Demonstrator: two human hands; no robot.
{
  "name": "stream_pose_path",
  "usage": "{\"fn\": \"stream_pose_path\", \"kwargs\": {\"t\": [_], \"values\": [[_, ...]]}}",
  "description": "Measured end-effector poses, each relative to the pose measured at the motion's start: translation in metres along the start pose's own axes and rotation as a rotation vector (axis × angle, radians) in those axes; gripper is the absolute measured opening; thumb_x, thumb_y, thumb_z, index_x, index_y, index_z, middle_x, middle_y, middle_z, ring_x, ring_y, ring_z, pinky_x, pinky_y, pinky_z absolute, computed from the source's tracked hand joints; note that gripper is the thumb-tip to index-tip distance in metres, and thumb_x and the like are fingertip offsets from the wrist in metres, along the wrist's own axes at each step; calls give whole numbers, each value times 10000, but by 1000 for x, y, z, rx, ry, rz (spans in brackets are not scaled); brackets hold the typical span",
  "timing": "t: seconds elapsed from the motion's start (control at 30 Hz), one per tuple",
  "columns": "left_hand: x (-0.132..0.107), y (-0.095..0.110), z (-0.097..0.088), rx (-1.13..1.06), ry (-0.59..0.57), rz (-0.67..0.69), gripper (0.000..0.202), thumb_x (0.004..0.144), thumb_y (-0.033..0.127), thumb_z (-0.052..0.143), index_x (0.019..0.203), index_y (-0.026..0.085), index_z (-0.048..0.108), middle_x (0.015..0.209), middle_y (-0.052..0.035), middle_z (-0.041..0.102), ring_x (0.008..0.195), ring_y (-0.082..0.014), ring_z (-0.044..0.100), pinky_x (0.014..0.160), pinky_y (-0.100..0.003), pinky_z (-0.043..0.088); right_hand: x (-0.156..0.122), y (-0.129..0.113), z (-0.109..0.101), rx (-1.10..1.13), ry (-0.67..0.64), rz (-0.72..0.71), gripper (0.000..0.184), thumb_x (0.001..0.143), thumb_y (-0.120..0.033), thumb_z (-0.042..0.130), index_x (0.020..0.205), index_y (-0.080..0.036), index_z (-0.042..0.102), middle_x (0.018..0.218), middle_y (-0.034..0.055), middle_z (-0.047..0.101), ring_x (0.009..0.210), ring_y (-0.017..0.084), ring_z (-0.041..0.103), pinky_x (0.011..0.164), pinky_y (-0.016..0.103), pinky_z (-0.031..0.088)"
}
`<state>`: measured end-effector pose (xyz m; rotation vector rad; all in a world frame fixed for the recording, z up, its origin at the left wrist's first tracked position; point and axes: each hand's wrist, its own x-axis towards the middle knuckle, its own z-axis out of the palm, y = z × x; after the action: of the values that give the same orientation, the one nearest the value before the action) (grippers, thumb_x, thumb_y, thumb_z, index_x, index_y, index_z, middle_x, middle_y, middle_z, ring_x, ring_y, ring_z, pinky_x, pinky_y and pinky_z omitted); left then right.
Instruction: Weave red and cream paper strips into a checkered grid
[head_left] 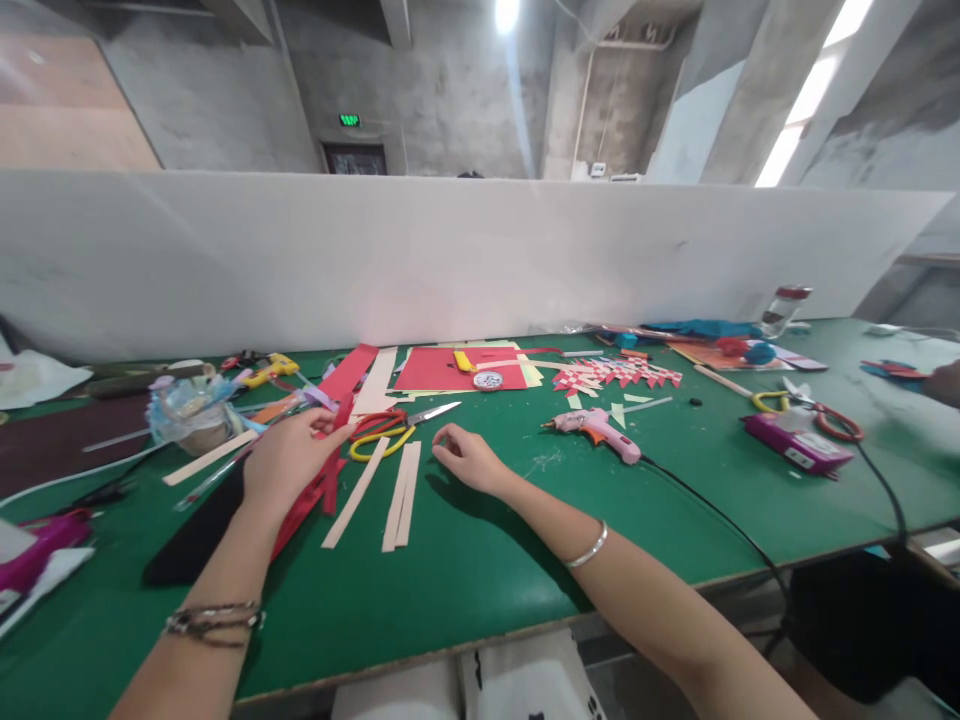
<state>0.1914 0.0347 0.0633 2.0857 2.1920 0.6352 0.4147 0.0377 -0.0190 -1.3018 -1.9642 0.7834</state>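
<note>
My left hand [289, 455] rests on the green table [480, 580] with its fingers pinched on a red paper strip [324, 480]. My right hand [466, 458] lies to the right of it, fingers curled loosely, touching the table and holding nothing I can see. Between the hands lie scissors [390, 430] with red and yellow handles, blades pointing right. Several cream paper strips [401, 495] lie just in front of the hands.
A pink glue gun [596, 428] with a black cord lies right of my right hand. Red paper sheet [457, 370], a woven red-and-white piece [619, 373], a second glue gun [37, 545] at far left, a purple box [799, 445] and a white partition wall behind.
</note>
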Motion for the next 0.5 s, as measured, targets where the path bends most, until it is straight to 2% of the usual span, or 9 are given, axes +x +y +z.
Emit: {"fn": "stream_pose_path", "kwargs": {"t": [0.07,0.13,0.2,0.23,0.3,0.37,0.43,0.5], "values": [[-3,14,-7,-228,1,91,371,697,526,542,812,180,612,849,-56,664,796,-235,609,684,-293,452,-1,-1,4,-55,-13,-36,216,846,-291,437,999,-162,516,714,-9,544,660,122,512,618,222,398],[-6,27,-12,-510,-68,99,405,663,546,590,828,177,618,791,-24,654,736,-193,607,653,-263,468,-2,-2,11,-167,15,-101,356,820,-339,483,1117,-143,481,945,73,578,865,172,529,751,279,415],[-7,40,-14,-775,-137,67,439,621,539,651,857,170,619,732,2,628,646,-142,583,593,-230,472,-2,-4,19,-292,37,-153,562,791,-422,512,1256,-132,387,1183,147,498,1085,245,445,885,371,367],[-7,46,-13,-877,-191,58,436,606,526,675,846,166,619,707,13,610,618,-121,569,571,-215,470,-1,-5,24,-338,26,-154,623,787,-458,503,1294,-131,349,1227,160,471,1130,269,411,915,411,341],[-5,55,-10,-1038,-275,19,420,586,495,710,820,160,611,672,29,577,601,-97,553,547,-190,465,2,-6,30,-400,8,-142,642,784,-486,488,1300,-131,344,1245,165,465,1153,289,387,928,446,316],[-2,59,-3,-1126,-347,-15,410,572,449,741,828,160,605,681,34,569,603,-84,549,537,-173,458,6,-6,33,-425,13,-133,572,783,-469,493,1247,-148,402,1224,147,490,1127,288,405,907,443,326],[0,59,7,-1150,-441,-20,416,568,403,761,868,162,604,687,35,575,571,-70,532,517,-164,443,10,-4,33,-405,25,-120,475,778,-414,512,1186,-178,448,1186,118,525,1074,278,443,863,424,352],[0,56,17,-1185,-544,1,419,587,383,757,909,167,598,599,59,535,486,-50,476,475,-160,411,13,-3,31,-325,37,-99,438,750,-321,549,1159,-194,459,1135,93,556,1026,264,480,828,396,368]]}}
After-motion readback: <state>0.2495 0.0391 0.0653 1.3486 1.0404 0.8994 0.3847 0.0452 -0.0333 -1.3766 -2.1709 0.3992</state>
